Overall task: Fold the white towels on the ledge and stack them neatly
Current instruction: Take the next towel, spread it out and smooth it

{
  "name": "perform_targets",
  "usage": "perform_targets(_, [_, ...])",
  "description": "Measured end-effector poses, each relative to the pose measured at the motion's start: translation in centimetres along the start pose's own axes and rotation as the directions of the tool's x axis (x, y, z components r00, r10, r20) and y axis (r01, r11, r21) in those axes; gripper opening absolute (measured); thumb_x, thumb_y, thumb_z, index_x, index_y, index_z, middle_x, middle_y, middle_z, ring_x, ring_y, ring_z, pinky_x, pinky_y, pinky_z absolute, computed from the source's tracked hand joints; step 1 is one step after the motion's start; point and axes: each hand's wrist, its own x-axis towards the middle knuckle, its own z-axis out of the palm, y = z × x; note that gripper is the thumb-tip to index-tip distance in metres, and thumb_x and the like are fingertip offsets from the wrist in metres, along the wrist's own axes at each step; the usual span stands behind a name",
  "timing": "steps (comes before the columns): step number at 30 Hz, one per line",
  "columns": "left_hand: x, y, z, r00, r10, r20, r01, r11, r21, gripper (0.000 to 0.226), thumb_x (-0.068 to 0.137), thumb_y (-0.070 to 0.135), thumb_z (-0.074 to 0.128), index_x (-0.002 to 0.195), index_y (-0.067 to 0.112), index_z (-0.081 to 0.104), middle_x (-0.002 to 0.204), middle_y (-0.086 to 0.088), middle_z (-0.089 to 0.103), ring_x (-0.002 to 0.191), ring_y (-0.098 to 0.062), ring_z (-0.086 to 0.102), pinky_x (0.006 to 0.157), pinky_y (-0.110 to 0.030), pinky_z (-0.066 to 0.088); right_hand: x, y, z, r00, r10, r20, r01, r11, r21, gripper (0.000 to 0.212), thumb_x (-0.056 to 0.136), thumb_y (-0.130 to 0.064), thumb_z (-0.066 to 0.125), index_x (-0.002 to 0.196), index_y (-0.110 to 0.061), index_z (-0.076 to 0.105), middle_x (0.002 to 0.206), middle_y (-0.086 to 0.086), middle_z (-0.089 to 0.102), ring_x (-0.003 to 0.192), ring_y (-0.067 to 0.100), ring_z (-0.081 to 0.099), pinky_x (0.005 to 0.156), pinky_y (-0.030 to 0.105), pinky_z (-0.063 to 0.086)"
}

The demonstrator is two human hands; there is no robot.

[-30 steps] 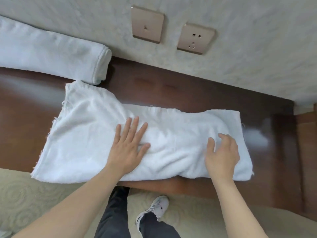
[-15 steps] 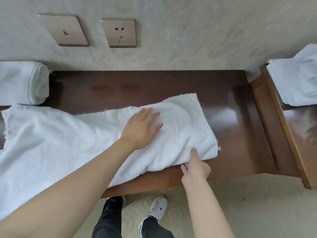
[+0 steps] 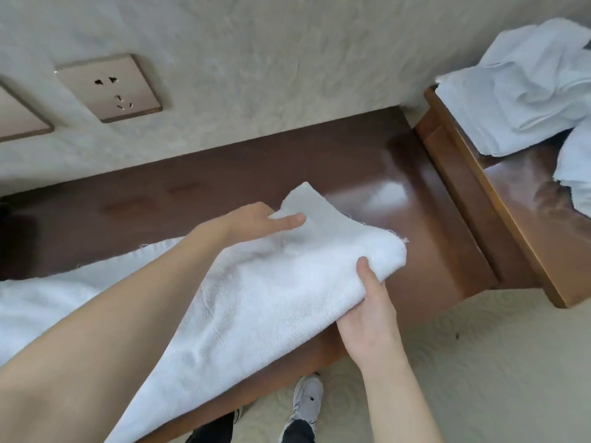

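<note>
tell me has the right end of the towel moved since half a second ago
Yes. The towel end lay flat on the ledge; now the right hand and left hand hold it lifted off the wood.

The white towel (image 3: 256, 298) runs off the left edge and the bottom edge, so its full length cannot be seen; the fingers of the right hand (image 3: 367, 311) lie under the cloth, only the thumb showing; most of the left hand (image 3: 256, 220) fingers are hidden behind the lifted corner; the crumpled towels (image 3: 524, 87) on the side cabinet (image 3: 524, 225) are cut by the right edge; a wall plate (image 3: 19, 116) is cut at the left; the shoe (image 3: 305, 399) is partly hidden by the counter (image 3: 399, 199).
</note>
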Motion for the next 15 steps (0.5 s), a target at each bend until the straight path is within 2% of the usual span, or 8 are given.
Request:
perform_targets(3, [0.1, 0.4, -0.1, 0.979, 0.072, 0.189, -0.047, 0.990, -0.131, 0.057, 0.076, 0.066, 0.075, 0.109, 0.020, 0.074, 0.106, 0.004, 0.077, 0.099, -0.015, 0.073, 0.103, -0.043, 0.052, -0.3, 0.0, -0.2, 0.999, 0.043, -0.003, -0.043, 0.999, 0.012, 0.047, 0.103, -0.026, 0.052, 0.148, -0.015, 0.047, 0.142, 0.010, 0.059, 0.131, 0.028, 0.056, 0.112, 0.046, 0.037])
perform_targets(5, [0.2, 0.6, -0.1, 0.956, 0.055, 0.287, 0.019, 0.968, -0.250, 0.043, 0.084, 0.048, 0.077, 0.117, 0.021, 0.070, 0.111, 0.000, 0.076, 0.103, -0.020, 0.073, 0.102, -0.045, 0.052, -0.6, -0.1, -0.4, 0.999, 0.052, 0.018, -0.052, 0.998, 0.026, 0.044, 0.103, -0.022, 0.048, 0.146, -0.010, 0.049, 0.142, 0.013, 0.059, 0.131, 0.030, 0.056, 0.112, 0.045, 0.037])
perform_targets(8, [0.1, 0.8, 0.3, 0.908, 0.031, 0.417, 0.137, 0.920, -0.367, 0.037, 0.090, 0.028, 0.073, 0.125, 0.017, 0.065, 0.116, -0.007, 0.074, 0.107, -0.027, 0.071, 0.100, -0.047, 0.053, -1.0, -0.5, -0.6, 0.999, 0.050, 0.010, -0.050, 0.997, 0.057, 0.042, 0.102, -0.018, 0.047, 0.142, -0.007, 0.053, 0.139, 0.014, 0.061, 0.129, 0.030, 0.058, 0.112, 0.048, 0.039])
perform_targets(11, [0.4, 0.9, -0.3, 0.944, 0.090, 0.318, 0.070, 0.886, -0.458, 0.038, 0.088, 0.020, 0.075, 0.124, 0.013, 0.066, 0.115, -0.011, 0.074, 0.106, -0.031, 0.072, 0.098, -0.050, 0.054, -1.0, -0.8, -1.4, 1.000, 0.006, -0.021, -0.005, 0.996, 0.089, 0.039, 0.097, -0.011, 0.050, 0.133, -0.008, 0.064, 0.133, 0.012, 0.065, 0.124, 0.028, 0.062, 0.107, 0.047, 0.047])
perform_targets(13, [0.8, 1.1, -1.4, 0.973, 0.171, 0.153, -0.061, 0.835, -0.547, 0.039, 0.085, 0.019, 0.078, 0.122, 0.016, 0.066, 0.113, -0.007, 0.075, 0.105, -0.027, 0.072, 0.092, -0.045, 0.057, -1.0, -1.1, -2.2, 0.998, -0.015, -0.064, 0.022, 0.994, 0.109, 0.041, 0.095, -0.008, 0.048, 0.131, -0.010, 0.066, 0.132, 0.010, 0.066, 0.122, 0.028, 0.063, 0.106, 0.049, 0.047])
perform_targets(15, [1.3, 1.6, -2.3, 0.973, 0.228, -0.041, -0.218, 0.841, -0.495, 0.045, 0.080, 0.025, 0.085, 0.120, 0.023, 0.065, 0.109, 0.001, 0.076, 0.100, -0.018, 0.073, 0.084, -0.036, 0.059, -0.7, -1.4, -3.2, 0.990, -0.062, -0.129, 0.075, 0.992, 0.101, 0.049, 0.093, -0.007, 0.048, 0.141, -0.013, 0.056, 0.135, 0.009, 0.064, 0.126, 0.028, 0.061, 0.106, 0.048, 0.043])
